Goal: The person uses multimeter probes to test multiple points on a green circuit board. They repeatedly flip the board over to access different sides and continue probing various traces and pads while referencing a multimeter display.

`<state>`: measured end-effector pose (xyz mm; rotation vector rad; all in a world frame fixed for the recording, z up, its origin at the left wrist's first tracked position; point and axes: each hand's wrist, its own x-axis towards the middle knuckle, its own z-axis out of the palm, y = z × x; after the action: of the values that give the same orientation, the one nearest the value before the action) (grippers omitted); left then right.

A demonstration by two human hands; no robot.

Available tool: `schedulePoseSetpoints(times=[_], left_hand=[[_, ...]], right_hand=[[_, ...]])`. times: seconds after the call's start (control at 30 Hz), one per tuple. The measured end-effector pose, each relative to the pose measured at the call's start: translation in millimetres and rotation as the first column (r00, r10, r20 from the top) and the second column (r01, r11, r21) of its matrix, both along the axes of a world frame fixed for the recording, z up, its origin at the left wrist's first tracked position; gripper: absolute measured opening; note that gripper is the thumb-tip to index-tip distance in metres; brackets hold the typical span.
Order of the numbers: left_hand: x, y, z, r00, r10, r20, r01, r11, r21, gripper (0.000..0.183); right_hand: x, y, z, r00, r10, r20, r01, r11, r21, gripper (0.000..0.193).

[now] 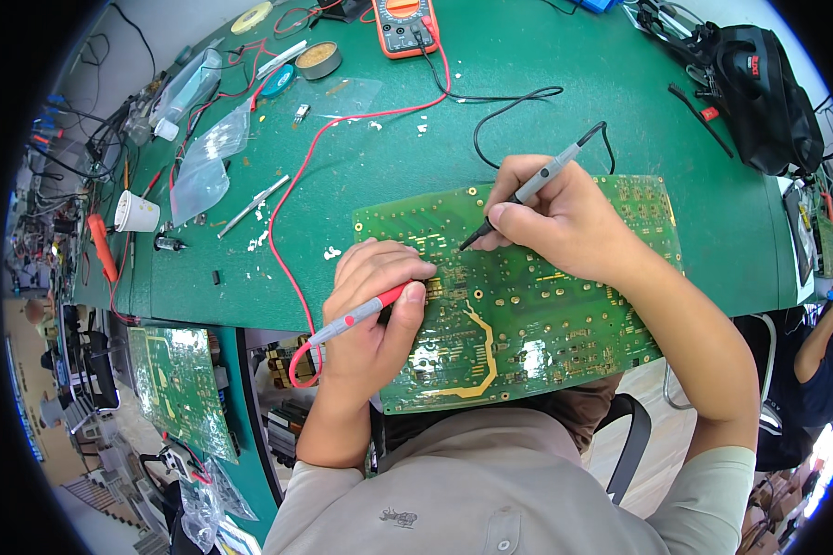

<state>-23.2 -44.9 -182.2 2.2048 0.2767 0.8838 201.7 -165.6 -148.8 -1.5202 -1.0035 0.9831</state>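
Observation:
A large green circuit board (pixel 565 324) rests at the table's front edge and juts out toward my body. My left hand (pixel 370 305) lies on its left part, closed around a red and grey test probe (pixel 352 319); the probe's tip is hidden by my fingers. Above the board's upper middle, my right hand (pixel 546 217) pinches a black and grey test probe (pixel 541 180) like a pen. That probe's dark tip points down at the board; whether it touches I cannot tell. Red and black leads run from the probes to an orange multimeter (pixel 404 28) at the back.
On the green table (pixel 528 111) lie plastic bags (pixel 215 157), a round tin (pixel 318 60), a metal rod (pixel 254 205) and white scraps. A paper cup (pixel 137 213) stands at left, a black bag (pixel 759 97) at back right. Another board (pixel 180 388) sits lower left; a person (pixel 819 361) is at right.

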Motion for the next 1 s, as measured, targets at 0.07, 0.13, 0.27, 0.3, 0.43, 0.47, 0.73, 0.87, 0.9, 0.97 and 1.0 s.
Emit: schedulePoseSetpoints(times=[0.07, 0.13, 0.27, 0.3, 0.43, 0.47, 0.73, 0.87, 0.9, 0.97, 1.0], left_hand=[[-0.2, 0.0, 0.1, 1.000, -0.002, 0.002, 0.002, 1.000, 0.000, 0.012], [0.0, -0.7, 0.7, 1.000, -0.002, -0.004, 0.002, 1.000, 0.010, 0.012], [-0.9, -1.9, 3.0, 1.000, -0.006, -0.028, 0.007, 0.999, 0.045, 0.012], [-0.6, -1.6, 3.6, 0.999, -0.008, -0.035, 0.010, 0.999, 0.051, 0.012], [0.0, -1.4, 7.1, 0.998, -0.015, -0.056, 0.018, 0.998, 0.068, 0.013], [0.3, -1.3, 8.7, 0.998, -0.017, -0.061, 0.022, 0.997, 0.075, 0.012], [6.1, 0.5, 25.5, 0.990, -0.044, -0.132, 0.058, 0.993, 0.102, 0.012], [7.9, -0.5, 27.9, 0.988, -0.026, -0.155, 0.043, 0.993, 0.107, 0.011], [8.6, -0.9, 27.8, 0.987, -0.015, -0.158, 0.033, 0.993, 0.111, 0.011], [8.9, -1.7, 27.9, 0.988, -0.012, -0.156, 0.031, 0.992, 0.120, 0.011], [9.3, -1.6, 27.8, 0.988, -0.011, -0.157, 0.031, 0.992, 0.123, 0.011]], right_hand=[[0.1, 0.0, 1.2, 1.000, 0.002, 0.015, -0.003, 1.000, 0.012, 0.012], [1.3, 1.6, 2.9, 1.000, 0.027, 0.000, -0.027, 1.000, -0.005, 0.013], [1.6, 5.2, 6.7, 0.997, 0.055, -0.056, -0.055, 0.998, 0.006, 0.014], [4.4, 6.1, 9.2, 0.996, 0.082, -0.038, -0.083, 0.996, -0.024, 0.012], [9.4, 9.8, 17.6, 0.989, 0.144, 0.020, -0.140, 0.983, -0.121, 0.011], [8.9, 11.2, 19.0, 0.988, 0.151, 0.046, -0.145, 0.982, -0.117, 0.011], [2.5, 19.7, 25.9, 0.986, 0.150, 0.075, -0.146, 0.988, -0.057, 0.014], [-0.1, 16.0, 28.6, 0.978, 0.151, 0.146, -0.146, 0.988, -0.044, 0.014], [-0.7, 15.9, 28.8, 0.975, 0.149, 0.166, -0.145, 0.989, -0.034, 0.014], [-2.0, 15.3, 28.6, 0.970, 0.143, 0.198, -0.146, 0.989, -0.001, 0.015], [-1.3, 15.5, 28.5, 0.972, 0.142, 0.186, -0.142, 0.990, -0.011, 0.014]])
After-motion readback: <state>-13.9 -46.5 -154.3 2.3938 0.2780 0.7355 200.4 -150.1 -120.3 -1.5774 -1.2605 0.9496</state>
